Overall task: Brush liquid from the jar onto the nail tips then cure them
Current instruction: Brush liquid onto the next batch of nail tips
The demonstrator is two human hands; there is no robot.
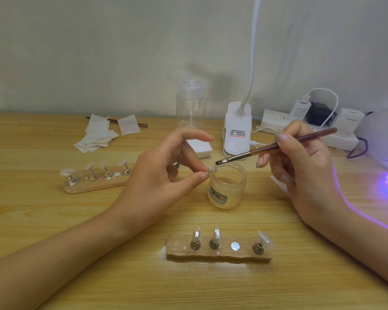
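My left hand (166, 171) pinches a small clear nail tip (212, 169) on its stand, held just over the rim of the open glass jar (227, 190). My right hand (300, 162) holds a brown-handled brush (276, 147) like a pen. The bristles hover just above and right of the nail tip. A near wooden holder (218, 253) carries three nail tips on metal stands and one bare magnet. At the right edge the curing lamp (383, 135) glows purple.
A second wooden holder (94, 184) with several nail tips lies at the left. Behind it are paper wipes (99, 135), a clear pump bottle (190, 104), a white desk lamp base (236, 130) and a power strip (305, 128) with plugs and cables.
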